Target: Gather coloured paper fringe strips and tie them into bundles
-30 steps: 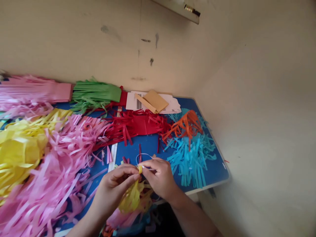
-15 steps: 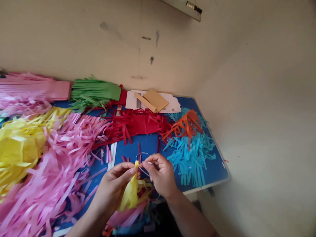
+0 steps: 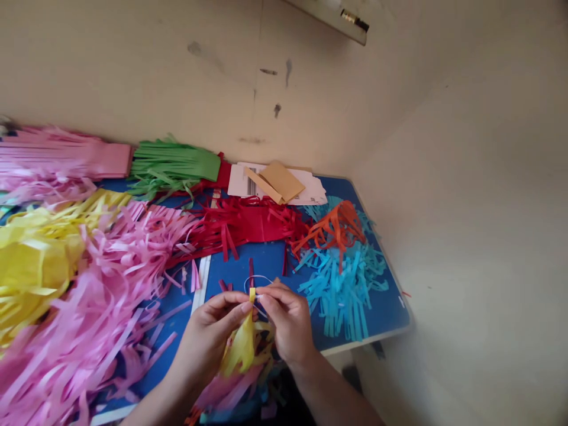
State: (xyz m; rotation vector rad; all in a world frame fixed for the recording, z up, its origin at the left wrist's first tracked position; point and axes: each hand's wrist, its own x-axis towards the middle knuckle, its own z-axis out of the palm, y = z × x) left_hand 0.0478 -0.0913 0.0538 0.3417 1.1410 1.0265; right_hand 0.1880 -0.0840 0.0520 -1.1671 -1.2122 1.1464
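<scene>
Near the table's front edge, my left hand (image 3: pixel 213 334) pinches a yellow paper tassel (image 3: pixel 242 349) just below its small folded loop. My right hand (image 3: pixel 288 322) is closed on a thin white string (image 3: pixel 260 276), its fingertips against the right side of the loop. The string curves up behind the loop. Below the yellow tassel hang pink, blue and orange paper strips, partly hidden by my hands and wrists.
The blue table (image 3: pixel 381 313) holds pink (image 3: pixel 110 278), yellow (image 3: pixel 39 260), green (image 3: pixel 177 163), red (image 3: pixel 261 222), orange (image 3: pixel 339 225) and light-blue fringed paper (image 3: pixel 346 290). Cardboard (image 3: pixel 284 180) lies at the back by the wall (image 3: pixel 465 177).
My right hand has turned and moved closer to the loop, so its fingertips now meet my left fingers there. The yellow tassel has shifted slightly right. The view has moved slightly.
</scene>
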